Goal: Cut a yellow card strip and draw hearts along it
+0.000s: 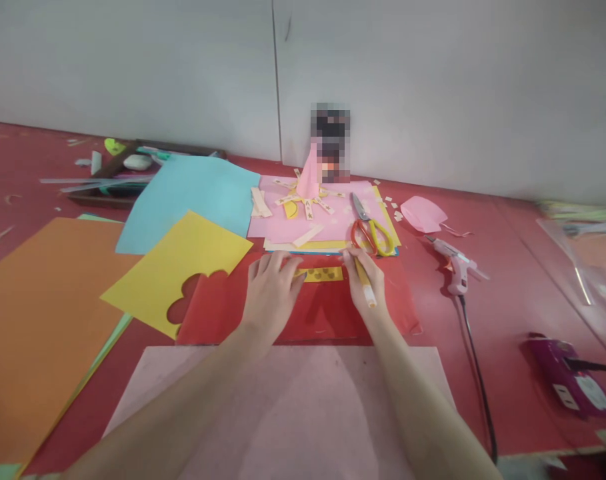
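A short yellow paper strip (325, 274) with brown marks drawn along it lies on the red sheet (303, 323). At its left end, my left hand (270, 293) has thumb and forefinger closed on the paper. Just past the right end, my right hand (367, 287) grips a yellow marker pen (365, 283), its white end pointing back toward me; the tip is hard to make out. Beyond the hands stands a pink paper cone (309, 175), with decorated pale strips (309, 209) spread around its base on stacked paper.
Scissors (370, 227) with red and yellow handles lie on the stack. To the right are a glue gun (457, 267) with its cord and a purple power box (567, 377). Orange (47, 320), yellow (183, 267) and blue sheets (193, 200) cover the left, before a dark tray (107, 193).
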Available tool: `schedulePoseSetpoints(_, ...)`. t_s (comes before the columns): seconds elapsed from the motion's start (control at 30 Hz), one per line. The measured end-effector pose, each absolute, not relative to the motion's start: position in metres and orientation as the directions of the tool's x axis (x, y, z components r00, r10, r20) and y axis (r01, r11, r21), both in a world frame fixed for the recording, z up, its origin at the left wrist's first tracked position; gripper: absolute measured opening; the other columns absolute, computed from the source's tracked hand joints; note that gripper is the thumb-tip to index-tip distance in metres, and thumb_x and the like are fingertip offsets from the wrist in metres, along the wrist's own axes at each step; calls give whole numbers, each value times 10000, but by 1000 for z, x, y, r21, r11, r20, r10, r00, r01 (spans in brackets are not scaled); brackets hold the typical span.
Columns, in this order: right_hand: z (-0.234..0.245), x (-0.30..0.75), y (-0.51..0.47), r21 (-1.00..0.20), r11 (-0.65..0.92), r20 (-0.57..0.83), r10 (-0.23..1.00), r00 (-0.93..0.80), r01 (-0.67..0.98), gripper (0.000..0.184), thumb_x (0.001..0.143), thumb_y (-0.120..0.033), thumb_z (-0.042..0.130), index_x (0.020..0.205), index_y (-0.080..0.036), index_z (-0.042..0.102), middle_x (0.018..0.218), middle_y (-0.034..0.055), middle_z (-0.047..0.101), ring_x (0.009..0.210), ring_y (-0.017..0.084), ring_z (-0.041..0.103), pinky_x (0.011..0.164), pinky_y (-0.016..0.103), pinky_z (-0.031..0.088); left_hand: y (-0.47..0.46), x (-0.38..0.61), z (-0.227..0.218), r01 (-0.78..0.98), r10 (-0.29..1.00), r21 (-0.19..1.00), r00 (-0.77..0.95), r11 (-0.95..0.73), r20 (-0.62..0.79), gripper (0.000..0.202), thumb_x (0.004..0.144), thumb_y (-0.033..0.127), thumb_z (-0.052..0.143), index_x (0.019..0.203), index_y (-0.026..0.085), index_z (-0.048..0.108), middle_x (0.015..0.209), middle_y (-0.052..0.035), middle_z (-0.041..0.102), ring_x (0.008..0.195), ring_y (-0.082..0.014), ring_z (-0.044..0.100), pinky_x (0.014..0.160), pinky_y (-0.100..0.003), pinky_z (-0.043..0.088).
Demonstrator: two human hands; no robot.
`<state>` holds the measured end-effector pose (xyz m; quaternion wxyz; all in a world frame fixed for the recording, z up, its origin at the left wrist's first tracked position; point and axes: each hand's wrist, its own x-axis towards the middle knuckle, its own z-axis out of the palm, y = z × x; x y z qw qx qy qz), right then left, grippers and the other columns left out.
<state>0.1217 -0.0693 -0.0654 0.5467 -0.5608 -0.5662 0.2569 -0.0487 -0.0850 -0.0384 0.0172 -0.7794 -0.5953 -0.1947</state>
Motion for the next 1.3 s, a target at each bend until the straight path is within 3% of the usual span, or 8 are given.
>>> schedulePoseSetpoints(0.3,-59,123,-71,-928,235,296,936,190,289,214,849,-366,458,802,-175,543,838,63,636,806,165,613,794,304,469,-77,-56,-42,904,919,262,257,-338,301,61,806,225,526,842,218,575,950,-39,566,887,-213,507,793,-374,360)
schedulePoseSetpoints(0.6,-57,123,-73,-906,260,318,939,129,334,239,864,-371,426,802,-178,553,828,51,618,796,157,605,790,283,462,-77,-55,-42,892,917,288,259,-348,304,40,797,209,538,835,219,546,847,-16,580,843,-210,515,777,-369,358)
schedulePoseSetpoints(0.9,-55,124,-74,-870,295,351,933,76,395,244,884,-342,387,821,-173,552,840,60,625,833,165,599,809,279,440,-83,-48,-39,880,904,299,264,-369,337,124,821,156,462,857,207,570,874,-51,570,855,-224,505,826,-404,349)
schedulePoseSetpoints(1.1,-50,124,-76,-851,257,325,943,75,458,241,872,-341,411,835,-174,581,829,64,651,791,168,620,772,266,449,-78,-53,-41,822,915,428,259,-377,308,84,794,164,513,811,218,576,807,-28,617,809,-217,545,797,-405,381)
schedulePoseSetpoints(1.3,-52,125,-76,-906,255,313,941,130,337,242,858,-369,428,843,-179,577,851,71,662,795,182,639,765,284,469,-72,-66,-35,684,940,645,247,-340,234,52,762,221,566,807,232,589,844,-6,659,779,-171,602,720,-313,459)
